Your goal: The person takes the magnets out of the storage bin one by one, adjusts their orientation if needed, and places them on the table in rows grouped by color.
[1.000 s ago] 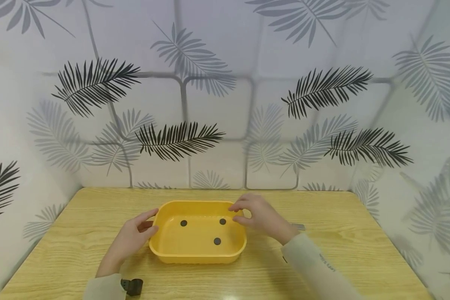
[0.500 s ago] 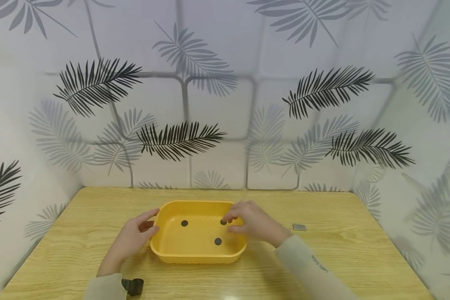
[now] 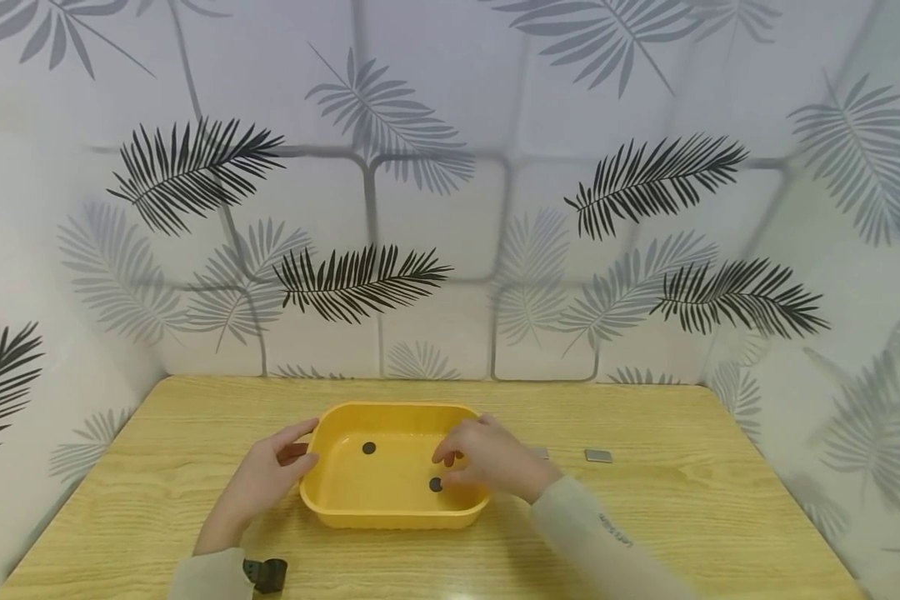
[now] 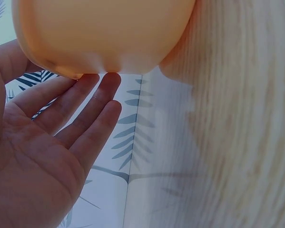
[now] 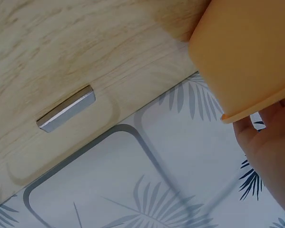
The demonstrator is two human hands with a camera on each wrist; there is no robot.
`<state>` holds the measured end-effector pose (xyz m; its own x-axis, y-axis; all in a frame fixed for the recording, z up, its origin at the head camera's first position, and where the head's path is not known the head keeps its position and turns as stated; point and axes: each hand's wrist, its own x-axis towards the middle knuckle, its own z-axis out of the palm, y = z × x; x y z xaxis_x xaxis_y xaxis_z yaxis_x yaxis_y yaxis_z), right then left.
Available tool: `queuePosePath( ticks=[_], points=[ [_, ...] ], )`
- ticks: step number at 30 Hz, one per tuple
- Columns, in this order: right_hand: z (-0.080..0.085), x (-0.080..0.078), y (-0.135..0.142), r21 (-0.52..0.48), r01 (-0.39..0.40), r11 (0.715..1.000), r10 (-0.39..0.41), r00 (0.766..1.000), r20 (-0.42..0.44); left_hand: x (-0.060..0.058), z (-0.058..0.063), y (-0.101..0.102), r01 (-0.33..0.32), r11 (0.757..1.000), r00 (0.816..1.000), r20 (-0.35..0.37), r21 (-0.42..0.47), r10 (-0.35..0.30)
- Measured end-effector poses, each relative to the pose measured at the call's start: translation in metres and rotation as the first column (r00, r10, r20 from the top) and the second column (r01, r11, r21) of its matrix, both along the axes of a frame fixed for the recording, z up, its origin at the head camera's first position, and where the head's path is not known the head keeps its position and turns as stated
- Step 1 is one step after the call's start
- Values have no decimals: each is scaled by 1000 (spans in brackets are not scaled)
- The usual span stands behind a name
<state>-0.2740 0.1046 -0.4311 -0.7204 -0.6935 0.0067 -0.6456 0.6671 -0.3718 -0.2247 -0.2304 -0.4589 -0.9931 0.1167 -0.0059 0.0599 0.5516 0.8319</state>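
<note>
A yellow plastic basin with rounded corners stands on the table. In it lie dark round discs, one at the back left and one nearer the front right. My left hand touches the basin's left side. In the left wrist view its extended fingers rest against the outer wall. My right hand reaches over the right rim into the basin, bent fingers and thumb apart beside the front right disc. Its fingertips are hidden by the wall in the right wrist view.
A small grey rectangular piece lies on the wooden table right of the basin. A similar piece shows partly behind my right wrist. Leaf-patterned sheeting closes off the back.
My right hand has moved left and forward, deeper into the basin, and now covers the back right disc. A second grey piece has come into sight. The left hand stays put.
</note>
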Motion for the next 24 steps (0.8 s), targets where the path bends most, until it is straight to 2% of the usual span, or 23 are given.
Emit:
queuePosePath(
  ticks=[6, 11, 24],
  points=[
    [-11, 0, -5, 44, 6, 999, -3, 999, -50, -1, 0, 0, -2, 1000, 1000, -5, -7, 2],
    [-14, 0, -9, 68, 2, 998, 4, 997, -82, 0, 0, 0, -2, 1000, 1000, 0, 0, 2],
    [-13, 1, -16, 117, 18, 993, -10, 998, -66, -1, -1, 0, -5, 1000, 1000, -13, -4, 5]
  ],
)
